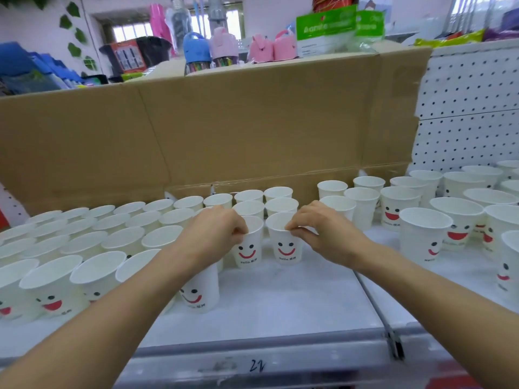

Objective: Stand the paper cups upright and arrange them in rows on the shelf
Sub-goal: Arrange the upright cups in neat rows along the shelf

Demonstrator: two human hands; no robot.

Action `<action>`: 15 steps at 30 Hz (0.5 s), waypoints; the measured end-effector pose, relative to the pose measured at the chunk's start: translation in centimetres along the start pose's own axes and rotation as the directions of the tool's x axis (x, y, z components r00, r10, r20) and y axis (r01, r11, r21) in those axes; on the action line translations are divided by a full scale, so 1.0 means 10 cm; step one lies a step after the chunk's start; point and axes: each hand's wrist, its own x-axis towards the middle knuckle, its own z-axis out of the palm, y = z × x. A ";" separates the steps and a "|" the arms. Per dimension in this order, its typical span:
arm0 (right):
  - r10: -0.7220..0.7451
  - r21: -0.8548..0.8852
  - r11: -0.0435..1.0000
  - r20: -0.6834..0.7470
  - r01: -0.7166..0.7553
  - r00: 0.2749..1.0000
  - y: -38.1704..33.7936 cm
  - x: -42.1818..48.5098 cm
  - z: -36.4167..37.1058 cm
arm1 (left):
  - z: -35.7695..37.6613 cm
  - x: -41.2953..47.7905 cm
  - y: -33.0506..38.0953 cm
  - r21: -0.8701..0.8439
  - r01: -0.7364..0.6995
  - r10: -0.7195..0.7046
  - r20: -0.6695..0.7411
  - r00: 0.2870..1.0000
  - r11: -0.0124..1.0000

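Observation:
Two white smiley-face paper cups stand upright side by side at the middle of the white shelf (280, 299). My left hand (213, 234) pinches the near rim of the left cup (250, 249). My right hand (314, 228) pinches the near rim of the right cup (286, 248). Behind them two short columns of upright cups (265, 202) run back to the cardboard. Several rows of upright cups (92, 242) fill the shelf's left side. A looser group of upright cups (427, 220) stands at the right.
A tall cardboard sheet (224, 124) walls off the back of the shelf. White pegboard (463, 108) rises at the right. A metal divider (393, 341) splits the shelf front at the right. Bottles and packaged goods (224, 46) sit above the cardboard.

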 end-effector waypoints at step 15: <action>0.413 -0.508 0.734 -0.193 -0.451 0.890 0.48 -0.92 -0.94 | 0.36 0.95 1.50 0.016 -0.120 0.121 -0.116 0.986 0.993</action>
